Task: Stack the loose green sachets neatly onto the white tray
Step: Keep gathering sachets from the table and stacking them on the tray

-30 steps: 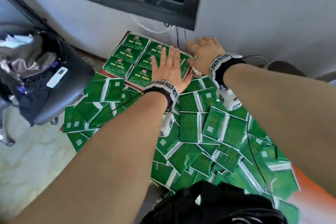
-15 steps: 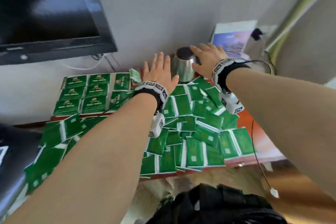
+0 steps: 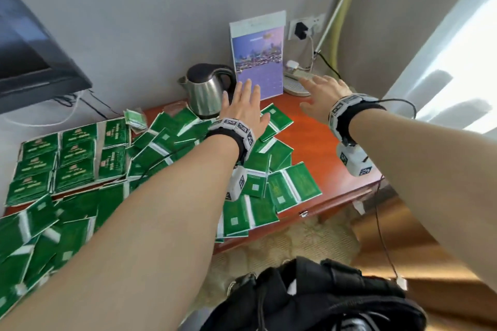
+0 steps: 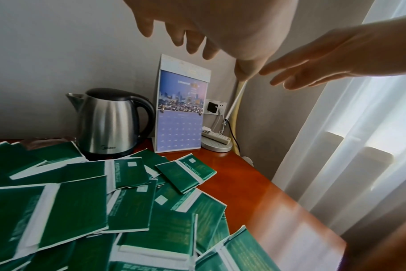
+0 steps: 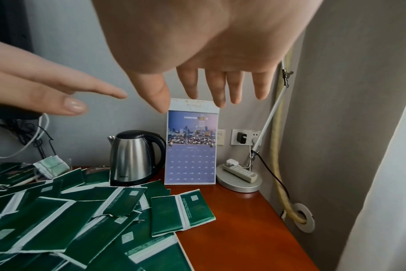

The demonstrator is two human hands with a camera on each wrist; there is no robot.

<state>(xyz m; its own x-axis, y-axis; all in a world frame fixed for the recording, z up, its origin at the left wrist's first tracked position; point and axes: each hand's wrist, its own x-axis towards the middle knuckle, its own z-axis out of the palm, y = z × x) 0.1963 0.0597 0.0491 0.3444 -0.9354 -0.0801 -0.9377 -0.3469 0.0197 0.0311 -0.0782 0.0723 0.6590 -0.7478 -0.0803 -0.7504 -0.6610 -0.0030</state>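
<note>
Loose green sachets (image 3: 258, 166): heaped across the desk's middle, beyond counting; sorted stacks, about nine, filled the white tray (image 3: 113, 179) at far left. Left hand (image 3: 243, 113): fingers straight and spread, empty, above the heap's far edge. Right hand (image 3: 321, 91): fingers extended, empty, over bare desk (image 3: 317, 142). Advice: gather a few sachets, square edges, then carry them leftward. One kettle (image 3: 205, 91), one calendar (image 3: 258, 54).

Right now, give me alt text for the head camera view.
Both hands, left hand and right hand, reach forward open and empty above loose green sachets on a red-brown table; neat stacks fill a white tray at left, a kettle behind.
</note>
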